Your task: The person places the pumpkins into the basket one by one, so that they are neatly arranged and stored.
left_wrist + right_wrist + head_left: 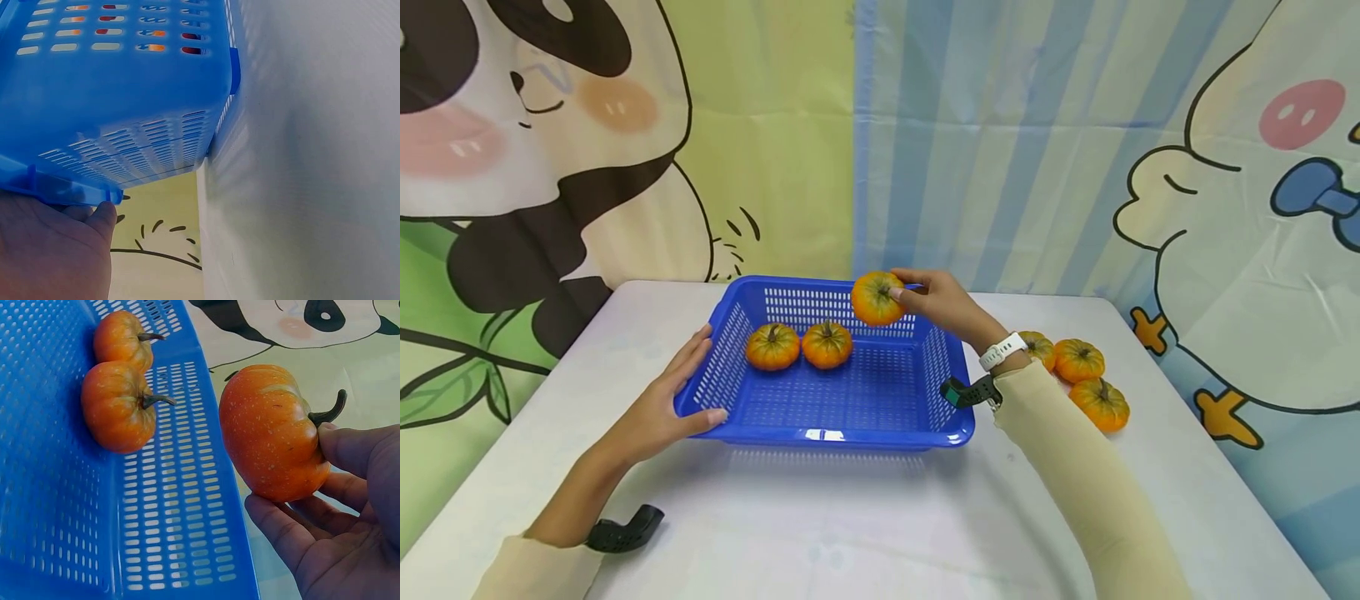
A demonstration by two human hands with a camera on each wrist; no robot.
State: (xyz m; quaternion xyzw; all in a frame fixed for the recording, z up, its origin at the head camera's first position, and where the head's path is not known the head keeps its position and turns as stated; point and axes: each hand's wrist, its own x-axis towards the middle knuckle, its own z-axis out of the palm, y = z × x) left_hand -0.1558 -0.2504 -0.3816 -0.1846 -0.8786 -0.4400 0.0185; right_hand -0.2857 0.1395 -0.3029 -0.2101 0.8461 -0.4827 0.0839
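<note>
My right hand (942, 304) grips a small orange pumpkin (877, 298) by its side, thumb near the stem, at the back right of a blue plastic basket (842, 437). In the right wrist view the held pumpkin (275, 434) appears beside the basket's perforated wall, the fingers beneath it. Two more pumpkins, a left one (772, 347) and a right one (827, 344), sit side by side inside the basket toward the back. My left hand (662, 408) rests along the basket's left rim with fingers extended; the left wrist view shows its fingertips (103, 219) at the rim.
Several pumpkins (1079, 360) lie on the white table (850, 525) to the right of the basket, one partly hidden by the right wrist. A printed curtain (790, 142) hangs behind the table. Both wrists wear black straps.
</note>
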